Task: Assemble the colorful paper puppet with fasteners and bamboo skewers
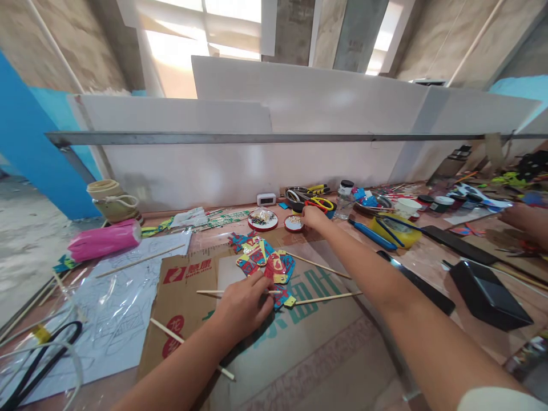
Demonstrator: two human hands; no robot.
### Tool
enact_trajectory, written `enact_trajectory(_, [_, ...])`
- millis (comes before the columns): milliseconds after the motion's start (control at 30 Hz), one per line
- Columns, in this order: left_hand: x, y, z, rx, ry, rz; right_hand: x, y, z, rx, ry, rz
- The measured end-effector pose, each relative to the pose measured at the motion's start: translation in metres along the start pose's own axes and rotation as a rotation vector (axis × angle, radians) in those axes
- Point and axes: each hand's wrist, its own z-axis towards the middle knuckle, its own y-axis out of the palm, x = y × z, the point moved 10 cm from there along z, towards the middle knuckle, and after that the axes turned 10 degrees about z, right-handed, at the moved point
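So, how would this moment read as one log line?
left hand: at painted figure | right hand: beside small red-rimmed dish | work surface: printed cardboard

The left grip (245, 305) and the right grip (314, 218) are bare hands with smooth backs and softly rounded knuckles. Behind the left grip, the left forearm (184, 358) is bare too, slim at the wrist and broadening evenly away from it. Behind the right grip, the right forearm (385, 291) has the same plain taper, bare as far as the sleeve (492, 401). That sleeve, farthest from the right grip, is a pale off-white, its edge curving around the arm. The fingernails are too small to make out.
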Motion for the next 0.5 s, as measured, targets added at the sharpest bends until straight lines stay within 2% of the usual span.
enact_trajectory(200, [0.003, -0.002, 0.0, 0.024, 0.022, -0.03, -0.009, 0.012, 0.011, 0.029, 0.02, -0.037])
enact_trajectory(500, [0.002, -0.002, 0.0, 0.023, 0.011, -0.026, -0.04, 0.011, 0.022, 0.146, -0.041, -0.042])
